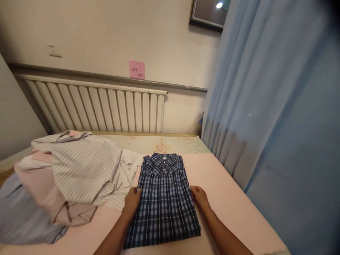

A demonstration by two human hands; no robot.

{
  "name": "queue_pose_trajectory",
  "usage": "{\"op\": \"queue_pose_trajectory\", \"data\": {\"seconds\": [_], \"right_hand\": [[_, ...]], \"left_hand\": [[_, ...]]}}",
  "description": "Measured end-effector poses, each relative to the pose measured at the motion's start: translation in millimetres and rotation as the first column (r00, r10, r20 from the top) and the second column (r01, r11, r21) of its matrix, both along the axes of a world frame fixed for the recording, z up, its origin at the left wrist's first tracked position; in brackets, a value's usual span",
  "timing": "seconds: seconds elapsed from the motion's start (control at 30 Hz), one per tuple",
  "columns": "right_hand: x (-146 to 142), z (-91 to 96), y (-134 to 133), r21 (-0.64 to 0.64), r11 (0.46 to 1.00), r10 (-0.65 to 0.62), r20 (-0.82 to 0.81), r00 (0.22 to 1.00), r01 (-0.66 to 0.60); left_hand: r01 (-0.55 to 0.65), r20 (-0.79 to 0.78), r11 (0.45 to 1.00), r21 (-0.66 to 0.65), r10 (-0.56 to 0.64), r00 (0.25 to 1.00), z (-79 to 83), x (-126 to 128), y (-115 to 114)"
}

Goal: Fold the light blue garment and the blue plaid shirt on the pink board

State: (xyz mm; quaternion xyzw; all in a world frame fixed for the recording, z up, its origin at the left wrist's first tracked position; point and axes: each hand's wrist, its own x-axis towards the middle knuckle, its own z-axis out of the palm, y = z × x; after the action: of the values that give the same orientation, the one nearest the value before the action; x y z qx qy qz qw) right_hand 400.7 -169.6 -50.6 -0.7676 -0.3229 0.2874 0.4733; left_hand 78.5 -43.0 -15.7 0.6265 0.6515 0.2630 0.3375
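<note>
A blue plaid shirt [165,202] lies front up on the pink sheet, folded into a long rectangle with its collar toward the wall. My left hand [132,200] grips the shirt's left edge, about halfway down. On the opposite edge, at nearly the same height, my right hand [199,197] pinches the cloth between thumb and curled fingers. The shirt's lower edge, nearest me, lies slightly slanted. Both sleeves are out of sight, and the fingertips are partly hidden by the fabric.
A loose heap holds a striped shirt [87,166], a dusty-pink garment [44,180] and a grey-blue garment [23,212]. The pink sheet [228,198] covers the bed. Behind stands a white radiator [106,106]; a blue curtain [255,99] hangs at the right. A pink note [137,69] is on the wall.
</note>
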Motion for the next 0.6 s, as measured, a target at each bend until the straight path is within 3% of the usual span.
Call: {"op": "queue_pose_trajectory", "data": {"seconds": [0.17, 0.3, 0.4, 0.6], "right_hand": [[-6.3, -6.3, -39.9, 0.118, 0.990, -0.048, -0.185, 0.982, 0.071], [-13.5, -4.5, -66.0, 0.146, 0.985, -0.047, -0.298, 0.954, 0.094], [-20.7, -0.4, -80.8, 0.147, 0.986, -0.018, -0.344, 0.939, 0.073], [-33.6, 9.2, -95.3, 0.113, 0.993, 0.062, -0.361, 0.930, -0.022]], "left_hand": [[-0.001, -0.044, 0.998, 0.066, 0.003, 0.999, -1.9, -31.7, -50.7], [0.013, -0.038, 1.000, 0.014, -0.013, 0.999, -11.4, -52.4, -85.1], [0.061, -0.006, 0.998, -0.015, -0.061, 0.998, -16.2, -59.8, -94.6], [0.104, 0.048, 0.992, -0.070, -0.101, 0.994, -11.9, -62.9, -88.5]]}}
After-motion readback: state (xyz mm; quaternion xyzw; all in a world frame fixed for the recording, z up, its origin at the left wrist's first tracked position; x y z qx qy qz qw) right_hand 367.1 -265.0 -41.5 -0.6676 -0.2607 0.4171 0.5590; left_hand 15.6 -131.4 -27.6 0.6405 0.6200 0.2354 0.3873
